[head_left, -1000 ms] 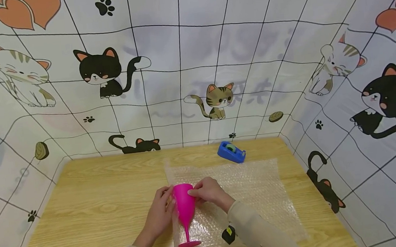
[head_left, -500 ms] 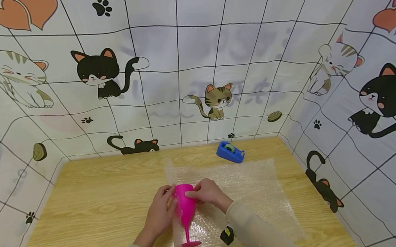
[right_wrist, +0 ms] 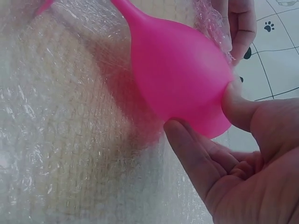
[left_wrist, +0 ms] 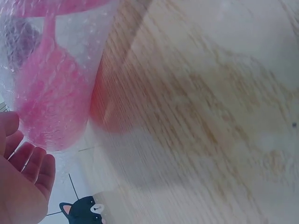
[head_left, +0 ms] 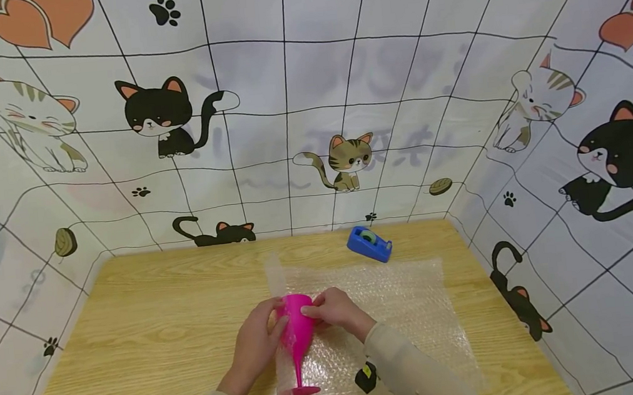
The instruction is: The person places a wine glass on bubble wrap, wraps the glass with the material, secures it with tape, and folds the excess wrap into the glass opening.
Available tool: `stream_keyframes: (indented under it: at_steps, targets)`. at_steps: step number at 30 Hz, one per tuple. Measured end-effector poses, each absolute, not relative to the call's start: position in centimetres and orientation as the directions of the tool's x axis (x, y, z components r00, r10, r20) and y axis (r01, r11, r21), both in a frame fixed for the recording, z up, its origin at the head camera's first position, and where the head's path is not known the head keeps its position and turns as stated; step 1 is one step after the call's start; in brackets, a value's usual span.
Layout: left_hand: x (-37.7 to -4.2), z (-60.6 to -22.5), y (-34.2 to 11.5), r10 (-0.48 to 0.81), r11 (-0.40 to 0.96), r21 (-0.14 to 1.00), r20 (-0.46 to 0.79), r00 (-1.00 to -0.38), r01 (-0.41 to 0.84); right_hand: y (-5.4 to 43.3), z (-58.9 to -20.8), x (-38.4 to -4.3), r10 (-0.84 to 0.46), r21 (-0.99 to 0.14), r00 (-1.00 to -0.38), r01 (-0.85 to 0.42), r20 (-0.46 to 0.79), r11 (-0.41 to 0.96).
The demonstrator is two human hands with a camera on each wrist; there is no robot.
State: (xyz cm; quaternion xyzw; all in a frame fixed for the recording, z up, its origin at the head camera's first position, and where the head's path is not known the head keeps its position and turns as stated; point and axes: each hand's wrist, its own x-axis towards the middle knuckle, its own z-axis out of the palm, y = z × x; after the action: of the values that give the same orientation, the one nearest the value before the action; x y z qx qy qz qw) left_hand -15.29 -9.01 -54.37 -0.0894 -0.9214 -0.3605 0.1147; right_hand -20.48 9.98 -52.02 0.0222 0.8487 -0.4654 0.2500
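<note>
A bright pink plastic goblet (head_left: 299, 324) lies on a sheet of bubble wrap (head_left: 395, 316), its foot towards me. My right hand (head_left: 339, 311) pinches the bowl near the rim, thumb on top, as the right wrist view also shows. On the other side, my left hand (head_left: 258, 337) grips the left edge of the bubble wrap and holds it up against the bowl. Through that raised bubble wrap (left_wrist: 93, 42) the pink goblet (left_wrist: 51, 98) shows blurred in the left wrist view. Fingers of my left hand (left_wrist: 28, 172) curl near the rim there.
A blue tape dispenser (head_left: 369, 243) with a roll of tape stands at the back of the wooden table (head_left: 179, 303). Beside my right sleeve is a small black object (head_left: 366, 376) with a yellow mark. Cat-printed cloth walls (head_left: 265, 133) enclose the table's back and sides.
The left edge of the bubble wrap has come up and over the goblet's left side with my left hand. The goblet has shifted slightly right; my right hand keeps its hold.
</note>
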Motion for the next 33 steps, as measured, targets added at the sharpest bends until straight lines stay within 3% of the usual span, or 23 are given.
stream_keyframes:
  at_steps: [33]
  targets:
    - [-15.4, -54.3, -9.3, 0.248, 0.746, 0.506, 0.394, -0.885, 0.434, 10.1, -50.4, -20.6, -0.204, -0.751, -0.873, 0.238, -0.443, 0.616]
